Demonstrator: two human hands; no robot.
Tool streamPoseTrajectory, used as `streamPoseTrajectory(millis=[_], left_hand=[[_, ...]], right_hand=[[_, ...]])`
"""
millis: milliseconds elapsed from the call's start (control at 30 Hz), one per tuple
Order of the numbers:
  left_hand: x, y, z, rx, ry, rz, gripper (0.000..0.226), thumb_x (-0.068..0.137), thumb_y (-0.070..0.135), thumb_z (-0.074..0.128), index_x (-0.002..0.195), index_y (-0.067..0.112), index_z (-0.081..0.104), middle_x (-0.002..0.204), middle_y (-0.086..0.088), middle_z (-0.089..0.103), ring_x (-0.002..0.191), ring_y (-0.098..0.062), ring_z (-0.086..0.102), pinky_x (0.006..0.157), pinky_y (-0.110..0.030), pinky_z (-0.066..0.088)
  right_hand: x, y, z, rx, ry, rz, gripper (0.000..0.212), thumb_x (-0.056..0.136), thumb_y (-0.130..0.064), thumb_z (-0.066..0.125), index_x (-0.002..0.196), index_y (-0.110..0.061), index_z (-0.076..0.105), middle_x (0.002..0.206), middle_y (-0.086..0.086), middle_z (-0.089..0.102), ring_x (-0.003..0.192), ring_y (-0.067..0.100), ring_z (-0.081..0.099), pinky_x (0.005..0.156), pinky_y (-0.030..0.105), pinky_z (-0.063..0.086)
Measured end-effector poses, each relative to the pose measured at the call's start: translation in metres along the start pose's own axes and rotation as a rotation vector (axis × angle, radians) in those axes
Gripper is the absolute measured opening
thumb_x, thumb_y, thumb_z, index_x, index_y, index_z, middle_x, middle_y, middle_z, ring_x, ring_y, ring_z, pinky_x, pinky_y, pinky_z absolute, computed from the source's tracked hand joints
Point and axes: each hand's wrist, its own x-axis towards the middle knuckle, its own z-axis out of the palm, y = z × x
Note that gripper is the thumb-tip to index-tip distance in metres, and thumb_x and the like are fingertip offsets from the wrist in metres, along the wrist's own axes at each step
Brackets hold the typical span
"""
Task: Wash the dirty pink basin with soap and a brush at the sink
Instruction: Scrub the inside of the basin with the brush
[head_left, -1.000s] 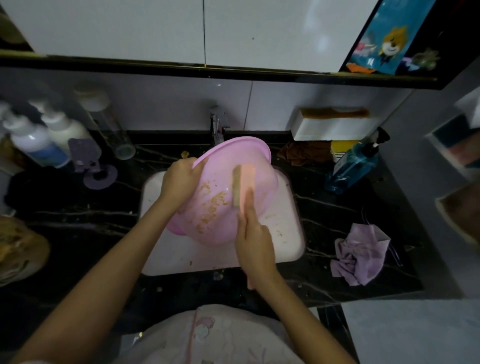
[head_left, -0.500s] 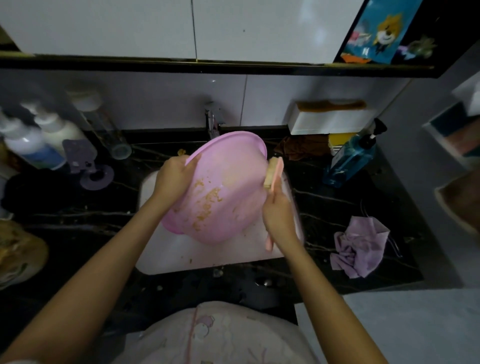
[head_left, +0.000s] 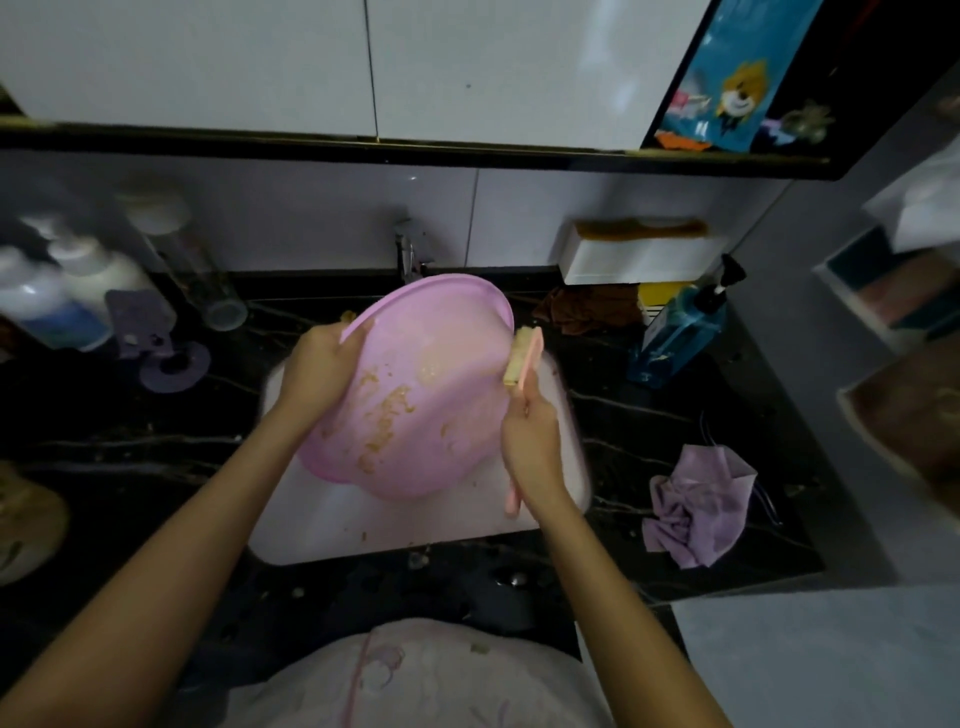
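- The right hand (head_left: 532, 447) has its fingers curled round the handle of the brush (head_left: 524, 356).
- The left hand (head_left: 322, 364) clamps its fingers on the left rim of the basin (head_left: 431, 395).
- The basin is held tilted over the sink (head_left: 363, 525), with brown smears on it and the brush bristles at its right edge.
- A blue pump bottle (head_left: 680, 332) stands on the counter behind and to the right.

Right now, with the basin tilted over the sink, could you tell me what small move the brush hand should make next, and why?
Probably sweep the brush leftward across the pink basin. The right hand holds its handle with the bristles at the basin's right rim, while brown residue streaks the inside nearer the left hand, which grips the opposite rim.
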Motion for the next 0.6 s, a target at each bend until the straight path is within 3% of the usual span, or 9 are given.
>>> streamPoseTrajectory(millis=[67,167,233,333,400,467,533,600], left_hand=[[-0.002,-0.003,0.000,-0.002,0.009,-0.003,0.046,0.086,0.051,0.043,0.060,0.014,0.050,0.064,-0.015,0.056,0.065,-0.024,0.053,0.063,-0.036,0.042],[-0.008,-0.001,0.002,0.024,0.002,0.001,0.043,0.087,0.050,0.042,0.068,0.014,0.055,0.068,-0.012,0.060,0.068,-0.025,0.055,0.064,-0.037,0.044],[-0.011,0.001,0.004,0.043,0.005,0.004,0.040,0.093,0.044,0.046,0.070,0.013,0.056,0.070,-0.012,0.060,0.069,-0.025,0.055,0.063,-0.035,0.041],[-0.010,0.003,0.002,0.064,0.013,-0.020,0.041,0.096,0.040,0.046,0.064,0.014,0.051,0.068,-0.010,0.057,0.067,-0.024,0.051,0.061,-0.032,0.036],[-0.008,0.004,0.001,0.054,0.010,-0.020,0.047,0.096,0.040,0.047,0.056,0.016,0.044,0.061,-0.007,0.051,0.063,-0.021,0.047,0.059,-0.032,0.034],[-0.006,0.002,0.000,0.040,0.002,-0.031,0.048,0.096,0.040,0.048,0.054,0.017,0.042,0.059,-0.007,0.050,0.062,-0.021,0.045,0.059,-0.032,0.033],[-0.005,0.001,0.000,0.035,-0.017,-0.031,0.048,0.095,0.042,0.048,0.056,0.014,0.046,0.062,-0.009,0.053,0.062,-0.021,0.046,0.059,-0.032,0.034],[-0.007,0.003,0.000,0.034,-0.016,-0.038,0.046,0.095,0.042,0.047,0.060,0.013,0.049,0.064,-0.010,0.055,0.062,-0.022,0.048,0.059,-0.032,0.035]], right_hand=[[-0.034,-0.007,0.003,-0.073,-0.105,-0.162,0.051,0.101,-0.026,0.032,0.149,-0.034,0.019,0.081,0.006,0.063,0.070,0.020,0.059,0.056,0.028,0.041],[-0.047,-0.010,0.004,-0.364,-0.193,-0.370,0.054,0.101,-0.031,0.032,0.150,-0.038,0.010,0.086,0.012,0.066,0.076,0.030,0.061,0.062,0.035,0.044],[-0.017,-0.007,0.000,-0.437,-0.100,-0.285,0.053,0.101,-0.030,0.031,0.150,-0.036,0.012,0.086,0.015,0.065,0.078,0.033,0.061,0.064,0.037,0.044],[0.007,-0.012,-0.010,-0.304,0.034,-0.116,0.051,0.100,-0.026,0.031,0.150,-0.028,0.022,0.077,0.009,0.059,0.074,0.030,0.059,0.058,0.033,0.039],[-0.010,-0.018,-0.005,-0.378,-0.042,-0.174,0.054,0.101,-0.029,0.030,0.151,-0.029,0.013,0.085,0.012,0.062,0.080,0.031,0.060,0.062,0.034,0.038],[-0.040,-0.016,0.005,-0.532,-0.176,-0.375,0.056,0.101,-0.033,0.029,0.151,-0.034,0.003,0.090,0.013,0.066,0.081,0.032,0.061,0.062,0.032,0.034],[-0.051,-0.009,0.005,-0.627,-0.167,-0.533,0.056,0.101,-0.037,0.028,0.150,-0.035,0.000,0.088,0.014,0.067,0.079,0.034,0.062,0.060,0.032,0.032],[-0.025,-0.008,-0.001,-0.522,-0.068,-0.423,0.053,0.101,-0.035,0.029,0.150,-0.036,0.008,0.089,0.016,0.067,0.081,0.035,0.062,0.061,0.032,0.034]])
